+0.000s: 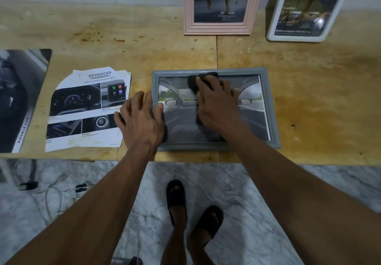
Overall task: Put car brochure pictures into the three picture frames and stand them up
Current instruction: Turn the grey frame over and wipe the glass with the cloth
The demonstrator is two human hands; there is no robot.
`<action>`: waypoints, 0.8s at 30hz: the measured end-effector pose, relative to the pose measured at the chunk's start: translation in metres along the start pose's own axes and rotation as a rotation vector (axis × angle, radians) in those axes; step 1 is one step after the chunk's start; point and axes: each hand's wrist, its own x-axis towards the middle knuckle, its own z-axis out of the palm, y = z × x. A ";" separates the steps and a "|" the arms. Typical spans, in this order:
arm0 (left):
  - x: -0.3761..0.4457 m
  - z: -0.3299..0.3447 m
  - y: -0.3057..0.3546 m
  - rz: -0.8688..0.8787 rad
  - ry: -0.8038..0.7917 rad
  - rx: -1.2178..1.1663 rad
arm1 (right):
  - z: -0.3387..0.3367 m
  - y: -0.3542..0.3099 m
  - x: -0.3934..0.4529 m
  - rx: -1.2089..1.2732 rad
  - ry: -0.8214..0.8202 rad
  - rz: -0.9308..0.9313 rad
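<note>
Grey and lying flat, the third picture frame (272, 108) sits face up at the near edge of the plywood desk (319, 91), with a car-interior picture (253, 108) already behind its front. The person's right hand (216, 101) rests on the frame's upper middle, its fingers curled over a dark cloth (193, 83) that it presses against the picture's face; the cloth pokes out past the fingertips toward the frame's far rail. The left hand (140, 116) lies spread and relaxed on the frame's left rail, thumb on the picture's left edge, the other fingers reaching off onto the paper beside it, gripping nothing.

Just left of the frame lies a torn brochure page (82, 110) headed "ADVANCED", showing dashboard shots, its right edge under the left hand. Farther left, at the desk's edge, is a darker brochure (18, 99) with "DOUBLE CAB" along its side.

At the far side of the desk, two frames stand upright against the wall: a pink frame (218, 29) holding a dark car picture, and to its right a white frame (276, 23), slightly tilted, with another brochure picture in it.

Below the desk, the marble floor (237, 182) shows the person's feet in dark slippers (176, 196) and some cables (51, 188) on the left.
</note>
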 end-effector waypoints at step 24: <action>-0.002 -0.002 0.003 0.018 -0.007 -0.010 | -0.057 0.089 -0.058 0.297 0.160 0.100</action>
